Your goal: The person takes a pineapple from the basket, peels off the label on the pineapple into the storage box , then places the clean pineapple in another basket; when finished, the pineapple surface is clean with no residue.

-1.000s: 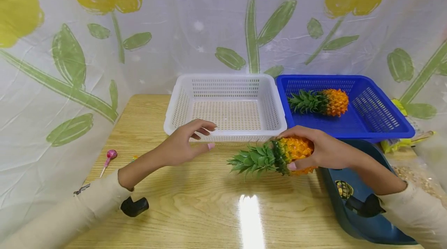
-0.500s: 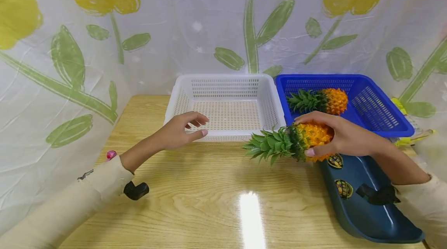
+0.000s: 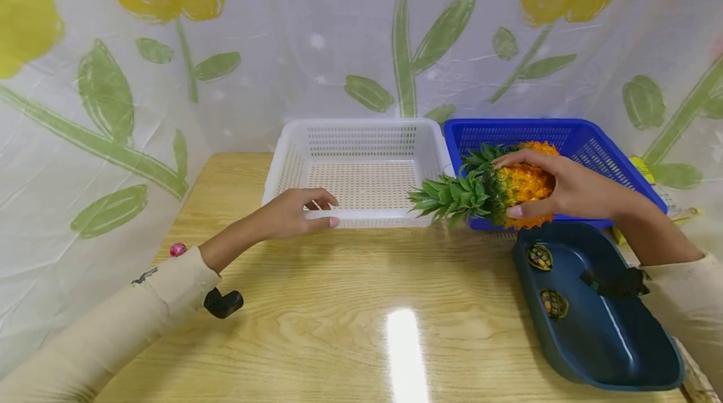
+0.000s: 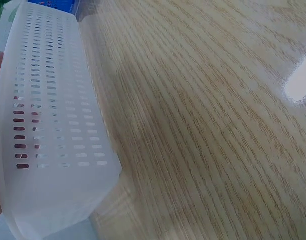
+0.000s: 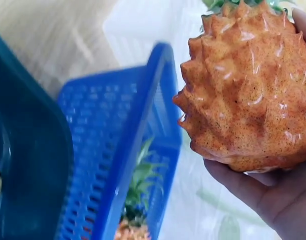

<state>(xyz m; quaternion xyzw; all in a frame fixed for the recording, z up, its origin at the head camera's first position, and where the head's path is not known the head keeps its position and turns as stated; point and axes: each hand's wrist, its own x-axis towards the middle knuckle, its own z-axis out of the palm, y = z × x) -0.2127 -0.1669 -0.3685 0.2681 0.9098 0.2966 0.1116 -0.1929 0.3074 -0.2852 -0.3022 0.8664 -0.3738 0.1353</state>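
Note:
In the head view my right hand (image 3: 582,189) grips an orange pineapple (image 3: 528,186) by its body, fingers on the far side and thumb on the near side. It is held over the front rim of the blue basket (image 3: 612,158), its green crown pointing left across the white basket's corner. The right wrist view shows the pineapple's spiky base (image 5: 247,90) close up. A second pineapple (image 3: 545,147) lies in the blue basket, partly covered. My left hand (image 3: 285,214) is at the front rim of the white basket (image 3: 361,220), fingers loosely curved over it; contact is unclear.
A dark teal tub (image 3: 599,327) with two labels stands at the right, in front of the blue basket. On the left, a pink lollipop (image 3: 177,249) is partly hidden by my sleeve. A flower-printed curtain (image 3: 271,45) hangs behind the wooden table (image 3: 316,321).
My right hand has carried the pineapple rightward and away from me, from above the table to the blue basket's front rim. My left hand has shifted slightly at the white basket's front rim.

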